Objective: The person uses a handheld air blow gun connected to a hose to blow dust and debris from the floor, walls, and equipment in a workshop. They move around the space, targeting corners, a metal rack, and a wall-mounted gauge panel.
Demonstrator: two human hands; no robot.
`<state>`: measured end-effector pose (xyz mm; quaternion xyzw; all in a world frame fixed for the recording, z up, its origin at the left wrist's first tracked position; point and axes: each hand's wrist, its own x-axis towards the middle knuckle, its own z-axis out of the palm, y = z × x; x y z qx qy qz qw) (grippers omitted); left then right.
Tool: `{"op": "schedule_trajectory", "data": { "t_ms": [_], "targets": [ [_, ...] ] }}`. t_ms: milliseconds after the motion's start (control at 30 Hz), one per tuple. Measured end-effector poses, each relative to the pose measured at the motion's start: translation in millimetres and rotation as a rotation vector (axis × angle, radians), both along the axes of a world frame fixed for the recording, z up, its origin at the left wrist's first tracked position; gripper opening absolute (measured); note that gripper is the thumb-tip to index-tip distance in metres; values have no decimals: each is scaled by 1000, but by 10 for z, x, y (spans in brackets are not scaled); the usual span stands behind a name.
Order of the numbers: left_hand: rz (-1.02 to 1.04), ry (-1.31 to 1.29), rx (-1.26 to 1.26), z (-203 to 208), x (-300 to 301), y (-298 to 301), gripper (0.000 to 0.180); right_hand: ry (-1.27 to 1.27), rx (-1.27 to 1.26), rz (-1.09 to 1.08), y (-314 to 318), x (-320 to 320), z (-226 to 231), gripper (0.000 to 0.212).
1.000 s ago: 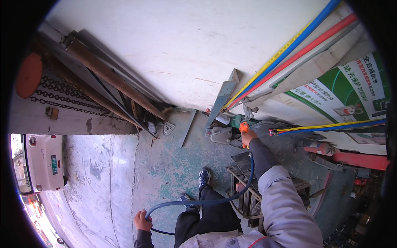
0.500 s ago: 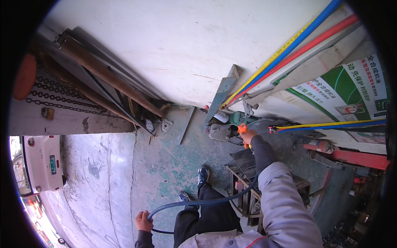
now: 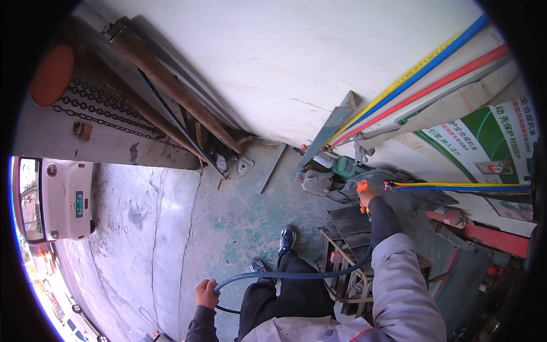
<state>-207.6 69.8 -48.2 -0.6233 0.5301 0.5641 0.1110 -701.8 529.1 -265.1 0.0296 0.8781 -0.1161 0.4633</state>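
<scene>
Low on the left, my left hand is closed around a thick blue hose. From there the hose sags across in front of my legs and rises toward my right forearm. My right hand, stretched out ahead on the right, grips an orange hose nozzle. Orange shows above and below the fingers, but the grip itself is mostly covered. Just right of that hand, a yellow and a blue hose end at a small red fitting, apart from my fingers.
A metal-framed stand is beside my right leg. Dark sheets, a grey metal housing and a green machine lie by the white wall. Rusty pipes and chains are at left; a white vehicle stands outside.
The view has turned a little, so the wall and floor things sit farther right in the picture. Both hands keep their holds on the hose and nozzle.
</scene>
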Motion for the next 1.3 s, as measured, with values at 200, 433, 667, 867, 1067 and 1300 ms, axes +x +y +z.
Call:
{"op": "schedule_trajectory", "data": {
  "t_ms": [200,433,667,867,1067,1300],
  "targets": [
    [45,3,-17,-62,205,-16,32,-5,-124,-183,-86,194,-97,34],
    [25,23,-18,-109,357,25,32,39,-115,-201,-683,204,86,38],
    [66,-16,4,-118,486,-18,34,265,-30,-33,-1108,258,-310,44],
    [15,-41,-3,-132,440,-48,34,376,97,-96,-1124,353,-187,45],
    [23,-5,11,-174,323,-24,34,150,81,28,-1120,319,-115,43],
    [-68,-79,-81,-82,471,-4,34,-94,122,164,-1505,-128,-1102,34]
  ]
}}
